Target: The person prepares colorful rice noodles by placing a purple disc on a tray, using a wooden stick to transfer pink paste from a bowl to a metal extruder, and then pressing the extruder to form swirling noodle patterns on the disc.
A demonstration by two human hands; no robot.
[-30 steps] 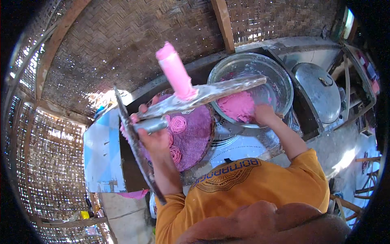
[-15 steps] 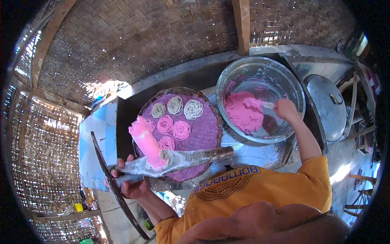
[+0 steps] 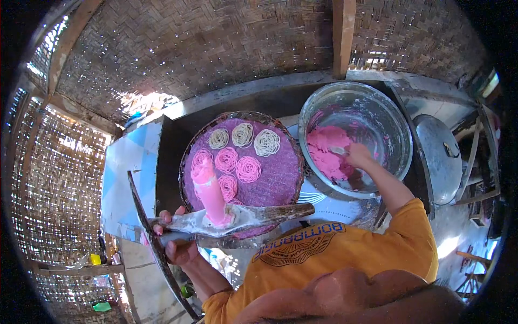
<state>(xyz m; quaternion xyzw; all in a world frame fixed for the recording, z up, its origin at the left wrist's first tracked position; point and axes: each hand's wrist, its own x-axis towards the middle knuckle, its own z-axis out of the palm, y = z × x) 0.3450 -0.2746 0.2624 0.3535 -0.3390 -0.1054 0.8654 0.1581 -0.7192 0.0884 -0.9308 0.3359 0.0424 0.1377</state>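
Note:
My left hand [image 3: 182, 252] is closed around the left end of a floury wooden bar [image 3: 264, 214], part of a noodle press. A pink-coated tube [image 3: 212, 198] rises from its middle. A thin curved stick [image 3: 139, 202] crosses beside that hand. My right hand [image 3: 357, 156] grips a pale scraper [image 3: 339, 150], its tip against pink dough [image 3: 322, 141] in a big metal basin [image 3: 407, 137]. Under the press lies a round tray [image 3: 280, 183] lined with purple cloth, bearing several pink noodle nests [image 3: 249, 169] and three white noodle nests [image 3: 266, 142].
A dented metal lid [image 3: 438, 156] leans right of the basin. Woven bamboo walls [image 3: 216, 48] close off the back and left, with a wooden post [image 3: 343, 38] behind the basin. A blue-and-white patterned surface [image 3: 127, 183] lies left of the tray.
My right hand has moved left and down with the scraper, into the dough. The pink-coated tube now stands more upright. The whole view has shifted slightly.

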